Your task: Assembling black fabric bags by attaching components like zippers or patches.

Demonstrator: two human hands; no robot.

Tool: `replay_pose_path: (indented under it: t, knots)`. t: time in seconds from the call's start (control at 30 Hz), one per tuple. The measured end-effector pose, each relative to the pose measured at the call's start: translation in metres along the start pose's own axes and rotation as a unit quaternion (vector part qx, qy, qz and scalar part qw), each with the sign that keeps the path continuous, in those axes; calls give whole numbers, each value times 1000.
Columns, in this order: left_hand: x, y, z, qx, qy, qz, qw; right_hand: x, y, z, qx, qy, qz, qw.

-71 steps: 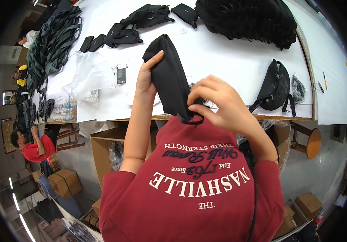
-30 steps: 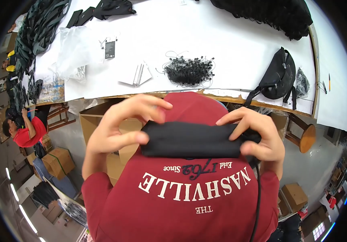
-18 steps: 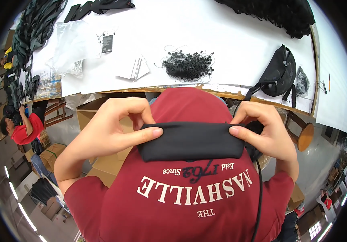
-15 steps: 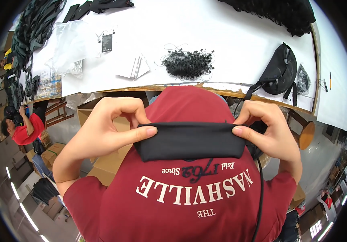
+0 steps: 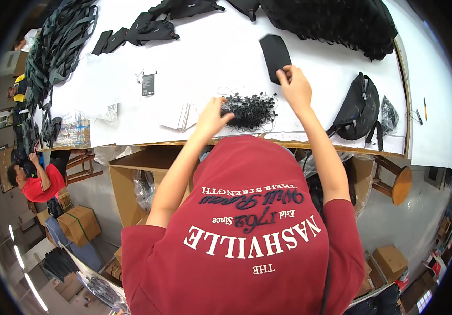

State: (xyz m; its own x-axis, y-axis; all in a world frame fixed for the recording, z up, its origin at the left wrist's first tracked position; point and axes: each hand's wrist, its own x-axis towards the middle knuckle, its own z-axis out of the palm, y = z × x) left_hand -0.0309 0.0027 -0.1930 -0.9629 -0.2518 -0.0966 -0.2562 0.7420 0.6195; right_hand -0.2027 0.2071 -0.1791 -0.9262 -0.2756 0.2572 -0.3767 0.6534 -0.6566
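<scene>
The black pouch [image 5: 275, 50], earlier pinched by both hands, is now laid on the white surface [image 5: 210, 58] under the right hand [image 5: 295, 89], while the tangle of black cords [image 5: 251, 109] is gripped by the left hand [image 5: 211, 116].

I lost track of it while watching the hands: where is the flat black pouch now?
In the head view the flat black pouch lies on the white table, right of centre, under the right hand, just beyond the tangle of black cords.

A flat black pouch [image 5: 275, 56], roughly rectangular with rounded corners, lies on the white tabletop [image 5: 205, 58], its near end under the right hand's fingers. Just beside it sits a loose heap of black strings [image 5: 251, 109], touched by the left hand.
</scene>
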Motion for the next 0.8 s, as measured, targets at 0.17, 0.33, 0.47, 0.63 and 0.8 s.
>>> replay_pose_path:
  t: [0.17, 0.33, 0.47, 0.63, 0.8]
  knots:
    - [-5, -5, 18, 47, -2, 5, 999, -18, 6, 0, 40, -96, 39, 994]
    - [-5, 1, -5, 34, 67, 28, 997, -40, 31, -10, 11, -193, 28, 981]
    - [-6, 0, -18, -6, 61, 17, 998, -61, 37, -5, -25, -259, 17, 965]
    - [-10, -51, -30, 108, 176, -72, 976, -84, 36, 0, -22, -238, 49, 970]
    - [-25, -108, -46, 225, 232, -199, 925, -91, 38, 8, -24, -213, 47, 976]
